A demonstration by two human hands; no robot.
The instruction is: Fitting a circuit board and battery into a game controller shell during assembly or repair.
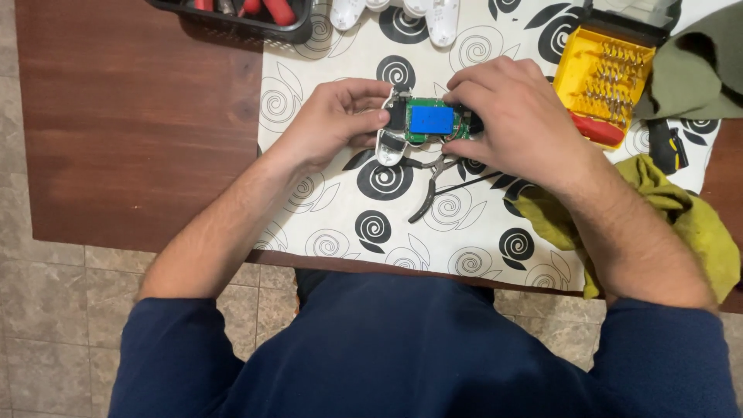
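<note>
Nearest the body, one pair of grey pliers (433,184) lies on the spiral-patterned cloth (333,224) just below both hands, handles splayed toward the person, with a thin black rod (480,181) lying beside it. A yellow-green rag (681,224) bunches under the right forearm.

Up at the grip now: one opened game controller (422,124), green board and blue battery showing, sits between the two hands. The left hand (337,120) pinches its left end, thumb and fingers clamped on the white shell. The right hand (515,116) covers the right end, fingers curled down over the edge and closed on it.

Just right of the right hand, one yellow bit case (600,77) stands open, a red-handled driver (592,128) along its lower edge. Beyond that, a dull green cloth (696,70).

Farther up from the hands: white shell parts (433,19) at the cloth's far edge, and one black basket (240,27) of red-handled tools on the brown surface (131,124), up-left of the left hand.
</note>
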